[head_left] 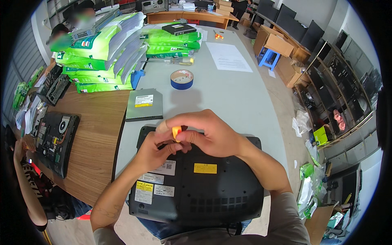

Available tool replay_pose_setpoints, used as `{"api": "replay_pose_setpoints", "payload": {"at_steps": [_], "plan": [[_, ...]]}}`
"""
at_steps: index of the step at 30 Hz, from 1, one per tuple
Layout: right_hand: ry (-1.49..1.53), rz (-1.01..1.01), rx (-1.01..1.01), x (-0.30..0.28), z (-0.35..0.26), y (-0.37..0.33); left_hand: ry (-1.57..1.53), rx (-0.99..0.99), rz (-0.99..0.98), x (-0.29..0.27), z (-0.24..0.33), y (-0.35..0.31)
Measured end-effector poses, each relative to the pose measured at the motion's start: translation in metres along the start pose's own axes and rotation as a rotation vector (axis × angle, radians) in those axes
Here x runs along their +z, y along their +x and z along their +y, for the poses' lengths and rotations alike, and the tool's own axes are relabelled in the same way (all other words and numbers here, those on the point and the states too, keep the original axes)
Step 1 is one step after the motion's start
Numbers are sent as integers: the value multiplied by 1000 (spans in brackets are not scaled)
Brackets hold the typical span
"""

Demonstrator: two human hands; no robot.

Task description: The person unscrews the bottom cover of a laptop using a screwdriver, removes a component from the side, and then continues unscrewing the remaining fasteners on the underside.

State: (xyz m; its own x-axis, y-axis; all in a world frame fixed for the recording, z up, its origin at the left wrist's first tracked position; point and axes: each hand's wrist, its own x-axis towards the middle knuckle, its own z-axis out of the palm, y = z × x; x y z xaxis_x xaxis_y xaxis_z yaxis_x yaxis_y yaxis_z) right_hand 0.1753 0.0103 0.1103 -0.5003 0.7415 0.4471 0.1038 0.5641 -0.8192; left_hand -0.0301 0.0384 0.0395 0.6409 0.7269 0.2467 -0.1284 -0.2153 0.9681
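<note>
A black laptop lies upside down in front of me, its underside with labels and vents facing up. Over its far left part my two hands meet. My right hand arches over from the right, thumb and fingers closed on a small yellow tool handle with a red spot, perhaps a screwdriver seen end-on. Close below it, my left hand has its fingers curled; what they grip is hidden. Just beyond the laptop's far left corner lies a silver optical drive.
Blue tape and a clear-handled screwdriver lie farther out. Green paper packs are stacked at left, with a black drive on others. On the wooden table, another person's hand is beside an opened laptop.
</note>
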Motion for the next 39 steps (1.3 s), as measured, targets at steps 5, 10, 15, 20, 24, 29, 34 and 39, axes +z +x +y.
{"api": "replay_pose_setpoints", "payload": {"at_steps": [5,10,15,20,24,29,34,39], "plan": [[-221,132,-207,17,-4,1,421,-126,46,-4,3,-1],[-280,209,-90,17,-8,-4,129,-70,104,5,12,-1],[-21,134,67,9,-10,-6,272,-193,121,5,12,2],[-226,256,-204,28,-9,0,77,-10,138,7,0,5],[-226,194,-38,19,-9,-9,-91,7,82,6,-5,2],[-25,89,129,8,-5,-7,109,19,-67,-7,-1,1],[-364,102,-148,18,-6,-2,102,-14,57,-3,2,1],[-362,184,-58,18,-7,-6,5,-47,-7,2,3,2]]}}
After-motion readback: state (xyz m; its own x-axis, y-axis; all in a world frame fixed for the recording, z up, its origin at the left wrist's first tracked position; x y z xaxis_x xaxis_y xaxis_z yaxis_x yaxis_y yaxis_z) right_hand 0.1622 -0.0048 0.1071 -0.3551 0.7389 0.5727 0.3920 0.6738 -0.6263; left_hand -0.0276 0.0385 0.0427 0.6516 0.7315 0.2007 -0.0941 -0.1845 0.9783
